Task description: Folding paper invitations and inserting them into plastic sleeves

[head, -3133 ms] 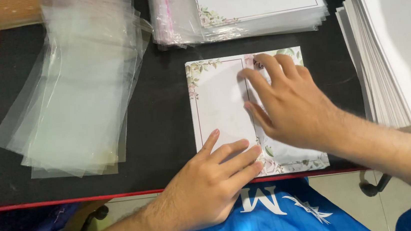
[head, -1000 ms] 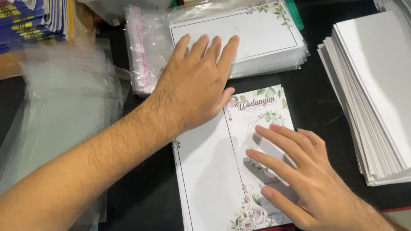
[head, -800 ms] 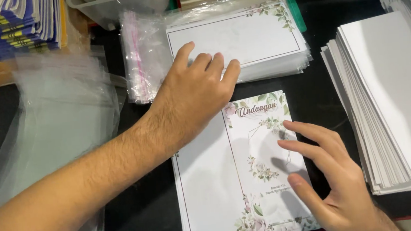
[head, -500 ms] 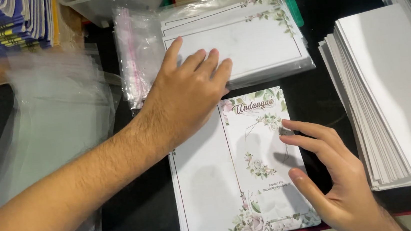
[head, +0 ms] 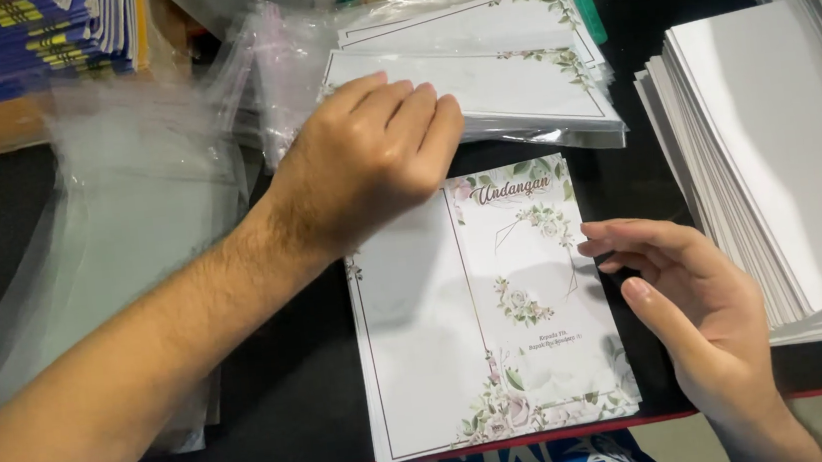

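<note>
Resting curled left hand (head: 374,154) on card (head: 484,314).

Card (head: 500,323) under the hands: smooth paper, low sheen, printed floral border on a white face. Stack of bagged cards (head: 507,81): same paper inside clear glossy plastic film, creased, catching glare. Loose sleeves (head: 121,249) on the left: thin transparent plastic, shiny, slightly wrinkled. White sheet pile (head: 785,145) on the right: plain matt paper, clean-cut edges. Table (head: 286,394) top: black, matt, smooth, with a red edge. Booklets (head: 11,38) top left: glossy printed paper covers.
</note>
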